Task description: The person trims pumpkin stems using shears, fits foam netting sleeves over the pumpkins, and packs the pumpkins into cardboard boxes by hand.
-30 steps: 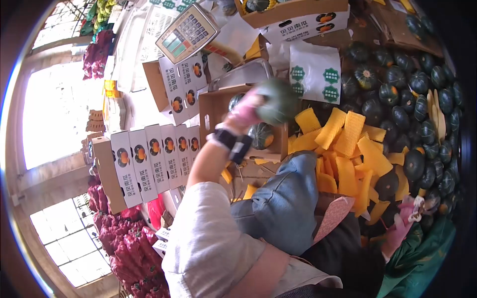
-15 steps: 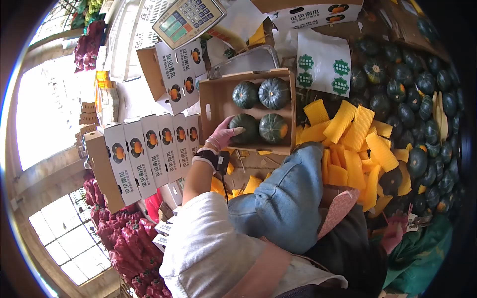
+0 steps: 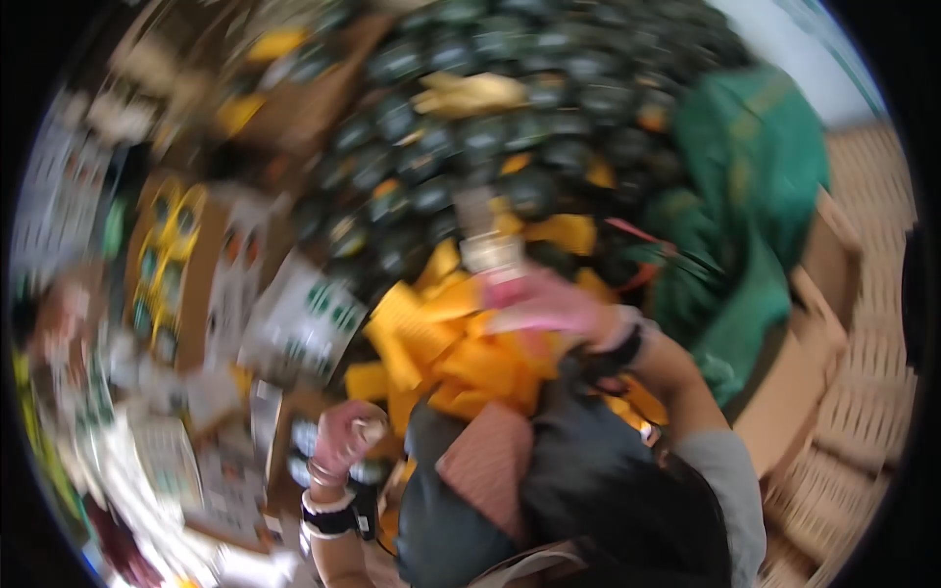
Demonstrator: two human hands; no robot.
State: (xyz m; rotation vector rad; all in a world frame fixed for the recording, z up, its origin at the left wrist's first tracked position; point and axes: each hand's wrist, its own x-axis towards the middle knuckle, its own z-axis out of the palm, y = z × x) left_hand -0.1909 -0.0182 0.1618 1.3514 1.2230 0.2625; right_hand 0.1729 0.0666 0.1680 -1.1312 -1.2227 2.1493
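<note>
Nearest me, a pink cloth lies across my lap, 1 piece. My left hand is raised at the edge of a cardboard box, fingers curled in toward the palm; blur hides the tips, so I cannot tell whether they pinch anything. My right hand reaches forward over the heap of yellow foam sleeves, its fingers closed around a pale object. That object sits at my fingertips, pointing away from me toward the squashes; it is too smeared for me to say what it is.

To handle it well, I judge that a snug, light grip is enough, with the far end turned away from my left hand and the wrist high so no foam snags. Slowing down should help too, since loose pieces lie close under my palm.

Counting outward: 2 hands, 2 wristbands, the left and the right, and 1 pale object. The foam sleeves overlap; I make out more than 5. Beyond them are 1 white bag with green prints, 1 box of netted squashes off to the left and 1 green cloth to the right. Farthest lie the dark green squashes, well over 20, too blurred to number exactly, with 1 yellowish bundle on top.
</note>
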